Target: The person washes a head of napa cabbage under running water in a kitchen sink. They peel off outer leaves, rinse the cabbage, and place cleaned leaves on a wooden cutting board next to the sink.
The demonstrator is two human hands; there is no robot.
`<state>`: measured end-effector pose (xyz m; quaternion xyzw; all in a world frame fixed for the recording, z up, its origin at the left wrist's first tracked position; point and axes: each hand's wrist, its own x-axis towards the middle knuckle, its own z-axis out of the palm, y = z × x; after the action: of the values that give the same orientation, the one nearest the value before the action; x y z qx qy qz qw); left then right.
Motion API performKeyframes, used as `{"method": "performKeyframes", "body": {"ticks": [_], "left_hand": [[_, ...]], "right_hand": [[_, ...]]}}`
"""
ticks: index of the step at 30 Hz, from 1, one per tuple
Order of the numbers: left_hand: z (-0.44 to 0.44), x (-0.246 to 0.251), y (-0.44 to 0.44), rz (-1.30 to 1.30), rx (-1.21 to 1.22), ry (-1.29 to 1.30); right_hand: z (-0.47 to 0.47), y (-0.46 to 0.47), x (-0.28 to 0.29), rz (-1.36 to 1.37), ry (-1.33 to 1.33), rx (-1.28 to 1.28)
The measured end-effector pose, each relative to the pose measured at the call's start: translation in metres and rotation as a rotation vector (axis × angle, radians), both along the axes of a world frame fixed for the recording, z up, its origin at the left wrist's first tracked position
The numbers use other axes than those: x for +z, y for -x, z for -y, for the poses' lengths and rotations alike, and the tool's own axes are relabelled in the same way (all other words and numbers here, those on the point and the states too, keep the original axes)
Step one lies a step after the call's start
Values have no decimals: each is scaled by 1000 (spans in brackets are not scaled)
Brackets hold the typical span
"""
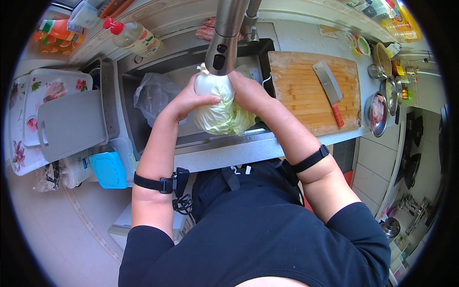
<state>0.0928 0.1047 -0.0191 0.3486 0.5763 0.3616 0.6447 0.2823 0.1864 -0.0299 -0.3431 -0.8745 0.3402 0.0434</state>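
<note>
Over the stainless steel sink [148, 138], a head of napa cabbage [215, 116] is held between both hands, its white stem end towards the faucet. My left hand [190, 98] grips its left side, the thumb lying across the leaves. Against the right side rests my right hand [249, 91], with its fingertips partly hidden behind the cabbage and faucet. The metal faucet head [224, 53] hangs just above the stem end. A crumpled clear plastic bag [154, 95] lies in the sink to the left.
Right of the sink, a wooden cutting board [296, 89] bears a cleaver [327, 80] with a red handle. A metal bowl [383, 131] of raw meat stands beyond it. A pump bottle [138, 39] stands behind the sink; trays and a grey board [73, 122] are at left.
</note>
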Motion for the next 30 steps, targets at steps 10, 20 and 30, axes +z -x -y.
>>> {"method": "performKeyframes", "body": {"ticks": [10,20,30], "left_hand": [[-7,-25,14,-601,-81,-35],[14,-20,67,-100,269,47],[95,-23,10,732,674,-176]], "right_hand": [[-11,6,4,308,-267,54],[-33,-3,-32,528,109,-345],[0,21,-13,-228,895,-63]]}}
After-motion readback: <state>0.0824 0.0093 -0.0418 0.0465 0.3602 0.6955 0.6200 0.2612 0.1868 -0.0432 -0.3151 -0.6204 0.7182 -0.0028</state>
